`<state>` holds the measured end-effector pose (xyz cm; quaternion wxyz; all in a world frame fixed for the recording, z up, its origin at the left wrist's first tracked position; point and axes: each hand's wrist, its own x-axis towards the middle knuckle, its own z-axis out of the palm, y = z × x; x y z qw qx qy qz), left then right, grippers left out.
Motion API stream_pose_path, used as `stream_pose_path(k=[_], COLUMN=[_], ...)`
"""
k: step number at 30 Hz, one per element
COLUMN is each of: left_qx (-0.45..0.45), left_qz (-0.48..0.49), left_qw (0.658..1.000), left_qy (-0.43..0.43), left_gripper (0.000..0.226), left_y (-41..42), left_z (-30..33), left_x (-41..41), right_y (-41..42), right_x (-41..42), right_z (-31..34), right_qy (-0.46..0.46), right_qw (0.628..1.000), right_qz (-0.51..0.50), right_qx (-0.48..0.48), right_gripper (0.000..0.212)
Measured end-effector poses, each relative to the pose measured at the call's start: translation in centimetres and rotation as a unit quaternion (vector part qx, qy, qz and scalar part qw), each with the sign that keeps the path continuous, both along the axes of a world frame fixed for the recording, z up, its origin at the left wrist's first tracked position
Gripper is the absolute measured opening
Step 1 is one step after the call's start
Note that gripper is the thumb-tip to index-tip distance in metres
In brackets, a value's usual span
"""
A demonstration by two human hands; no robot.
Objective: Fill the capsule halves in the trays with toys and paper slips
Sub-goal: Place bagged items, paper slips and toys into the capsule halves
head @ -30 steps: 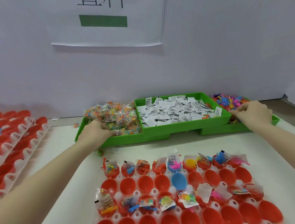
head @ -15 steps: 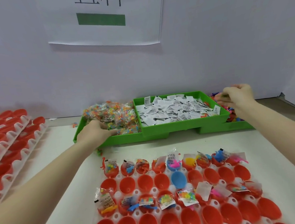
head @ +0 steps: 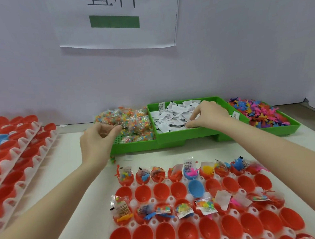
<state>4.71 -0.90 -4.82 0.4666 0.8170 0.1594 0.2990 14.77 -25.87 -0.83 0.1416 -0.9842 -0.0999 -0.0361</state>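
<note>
A white tray (head: 133,202) of red capsule halves lies in front of me, with one blue half (head: 196,188) among them. Its first and third rows hold toys, bead bags and slips; the second and fourth rows are bare. My left hand (head: 97,139) reaches the pile of bead bags (head: 132,119) in the left green tray (head: 128,147), its curled fingers and thumb pinching a bag at the pile's near edge. My right hand (head: 207,115) is over the paper slips (head: 169,116) in the middle green tray (head: 182,135), fingertips pinching a slip.
A third green tray (head: 279,130) at the right holds several small colourful toy figures (head: 257,112). Stacked white trays of red capsule halves (head: 13,154) lie at the left. A white wall with a paper sign (head: 117,20) stands close behind the green trays.
My right hand has moved left from the toy figure tray to the paper slip tray. My left hand stays at the bead bags, fingers now curled at the pile's edge.
</note>
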Motion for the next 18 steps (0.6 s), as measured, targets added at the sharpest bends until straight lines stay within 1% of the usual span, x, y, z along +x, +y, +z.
stream_pose_path(k=[2, 5, 9, 11, 13, 14, 15, 16, 18], left_qx=[-0.013, -0.054, -0.101, -0.112, -0.119, -0.118, -0.115, -0.111, -0.11], left_qz=[-0.005, -0.018, -0.032, -0.037, -0.049, -0.056, -0.062, -0.067, -0.073], left_qw=[1.0, 0.998, 0.993, 0.992, 0.99, 0.99, 0.99, 0.991, 0.99], left_qy=[-0.016, -0.042, -0.055, -0.054, -0.048, -0.045, -0.044, -0.043, -0.044], left_gripper=[0.016, 0.013, 0.017, 0.018, 0.019, 0.019, 0.018, 0.018, 0.019], left_y=[-0.1, -0.3, -0.9, -1.2, -1.4, -1.4, -1.4, -1.4, -1.4], left_z=[0.1, 0.4, 0.8, 0.9, 1.1, 1.1, 1.1, 1.1, 1.2], left_x=[-0.5, -1.2, -1.9, -2.2, -2.6, -2.7, -2.8, -3.0, -3.2], right_y=[0.0, -0.4, -0.9, -0.9, -0.8, -0.8, -0.7, -0.7, -0.6], right_x=[-0.1, -0.3, -0.4, -0.3, -0.1, 0.1, 0.2, 0.2, 0.3], right_z=[-0.2, -0.4, -0.2, -0.2, -0.3, -0.5, -0.6, -0.7, -0.8], right_qy=[-0.046, -0.098, -0.144, -0.131, -0.079, -0.05, -0.027, -0.016, -0.04], right_qw=[0.999, 0.995, 0.989, 0.99, 0.997, 0.999, 0.999, 0.999, 0.998], right_qz=[-0.003, 0.004, -0.036, -0.043, -0.019, 0.001, 0.021, 0.034, 0.042], right_qx=[-0.015, -0.006, 0.021, 0.017, -0.002, -0.008, -0.005, 0.006, 0.025], right_gripper=[0.025, 0.023, 0.016, 0.024, 0.043, 0.048, 0.048, 0.042, 0.028])
